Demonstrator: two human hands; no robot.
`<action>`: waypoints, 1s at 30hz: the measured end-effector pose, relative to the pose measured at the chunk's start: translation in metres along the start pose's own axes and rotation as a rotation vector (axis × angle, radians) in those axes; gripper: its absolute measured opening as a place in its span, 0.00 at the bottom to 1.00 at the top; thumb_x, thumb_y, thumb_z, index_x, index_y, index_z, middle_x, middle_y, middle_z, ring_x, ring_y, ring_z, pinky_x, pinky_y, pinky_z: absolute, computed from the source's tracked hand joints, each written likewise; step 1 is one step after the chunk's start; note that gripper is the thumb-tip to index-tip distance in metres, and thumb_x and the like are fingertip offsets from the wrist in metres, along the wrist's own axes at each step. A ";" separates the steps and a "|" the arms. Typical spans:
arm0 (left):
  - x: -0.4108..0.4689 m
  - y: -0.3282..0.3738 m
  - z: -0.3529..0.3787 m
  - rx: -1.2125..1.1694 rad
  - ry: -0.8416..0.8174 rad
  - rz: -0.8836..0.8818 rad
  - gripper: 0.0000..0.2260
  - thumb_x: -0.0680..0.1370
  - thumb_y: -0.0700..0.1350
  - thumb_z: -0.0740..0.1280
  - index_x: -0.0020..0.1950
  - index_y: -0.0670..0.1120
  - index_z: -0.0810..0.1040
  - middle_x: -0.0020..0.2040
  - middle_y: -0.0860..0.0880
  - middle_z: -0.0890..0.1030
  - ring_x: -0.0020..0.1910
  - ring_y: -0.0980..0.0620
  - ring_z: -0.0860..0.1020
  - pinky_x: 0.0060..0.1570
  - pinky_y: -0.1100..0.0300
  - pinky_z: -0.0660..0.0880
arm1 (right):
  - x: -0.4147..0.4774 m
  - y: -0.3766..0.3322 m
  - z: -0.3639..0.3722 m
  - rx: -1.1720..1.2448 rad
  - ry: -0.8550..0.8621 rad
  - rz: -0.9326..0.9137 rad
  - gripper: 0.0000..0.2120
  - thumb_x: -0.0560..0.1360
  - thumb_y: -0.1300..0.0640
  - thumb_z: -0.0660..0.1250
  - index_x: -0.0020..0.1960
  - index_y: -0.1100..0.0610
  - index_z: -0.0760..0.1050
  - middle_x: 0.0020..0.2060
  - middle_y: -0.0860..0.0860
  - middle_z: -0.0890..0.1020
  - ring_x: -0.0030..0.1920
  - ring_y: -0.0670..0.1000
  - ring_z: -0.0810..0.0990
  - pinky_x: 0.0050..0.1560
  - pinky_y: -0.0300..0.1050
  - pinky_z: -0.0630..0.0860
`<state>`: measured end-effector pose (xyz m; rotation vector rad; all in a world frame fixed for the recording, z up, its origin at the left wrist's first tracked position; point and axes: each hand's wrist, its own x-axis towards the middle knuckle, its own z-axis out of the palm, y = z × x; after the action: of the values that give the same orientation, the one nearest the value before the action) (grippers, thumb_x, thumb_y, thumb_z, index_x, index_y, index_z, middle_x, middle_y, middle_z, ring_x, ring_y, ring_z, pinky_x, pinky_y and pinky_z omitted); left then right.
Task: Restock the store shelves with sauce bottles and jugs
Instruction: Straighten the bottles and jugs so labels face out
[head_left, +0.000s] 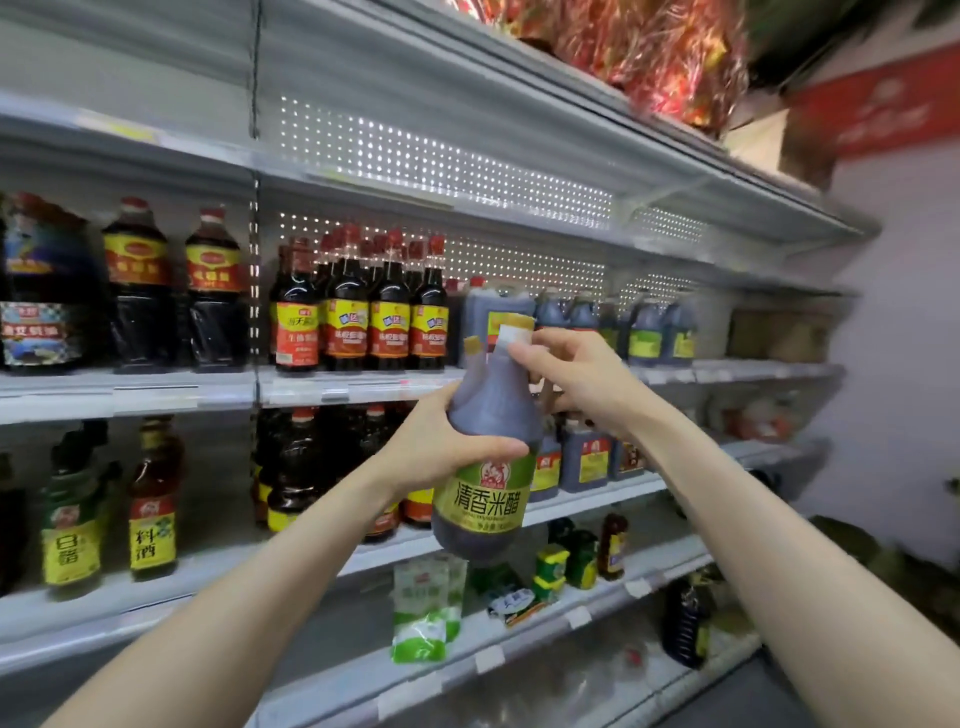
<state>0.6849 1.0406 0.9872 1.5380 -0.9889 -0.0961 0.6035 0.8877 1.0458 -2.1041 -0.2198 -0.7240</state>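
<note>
**Jug in both hands; matching row up and to the right**

Head view. One jug (485, 467) of dark liquid with a green label was held clear of the shelving. The left hand (441, 447) gripped its shoulder, thumb across the front above the label. The right hand (571, 374) pinched the capped neck from the right. The long axis was near upright, the cap leaning slightly rightward.

Matching green-labelled jugs (660, 332) stood on the middle shelf (363, 387), just beyond and right of the right hand, level with the cap. They were blurred; at least four. The right hand was the nearer. Up and left of the left hand, four red-capped bottles (363, 322) formed a front row.

Judgement: the placement calls for a short carry rightward.
</note>
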 end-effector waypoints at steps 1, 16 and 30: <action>0.009 0.003 0.016 -0.008 -0.013 0.011 0.18 0.67 0.39 0.78 0.49 0.54 0.77 0.43 0.55 0.84 0.42 0.59 0.83 0.38 0.66 0.78 | -0.003 0.007 -0.018 0.007 0.012 0.003 0.06 0.78 0.52 0.65 0.46 0.51 0.78 0.30 0.43 0.78 0.30 0.44 0.75 0.29 0.38 0.70; 0.191 -0.024 0.178 -0.100 -0.145 0.085 0.24 0.66 0.37 0.78 0.58 0.52 0.75 0.50 0.53 0.84 0.47 0.56 0.83 0.43 0.64 0.79 | 0.038 0.134 -0.199 0.049 0.246 0.030 0.04 0.77 0.56 0.67 0.44 0.53 0.78 0.32 0.46 0.79 0.35 0.40 0.78 0.38 0.50 0.75; 0.453 -0.111 0.259 -0.110 -0.081 0.169 0.38 0.55 0.52 0.82 0.63 0.49 0.75 0.54 0.51 0.83 0.52 0.54 0.82 0.48 0.58 0.79 | 0.205 0.298 -0.323 -0.080 0.308 -0.048 0.07 0.77 0.59 0.68 0.41 0.51 0.78 0.29 0.45 0.77 0.27 0.42 0.73 0.29 0.40 0.74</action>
<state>0.8784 0.5459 1.0391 1.3541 -1.1550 -0.0921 0.7569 0.4314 1.1020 -2.0343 -0.0718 -1.0885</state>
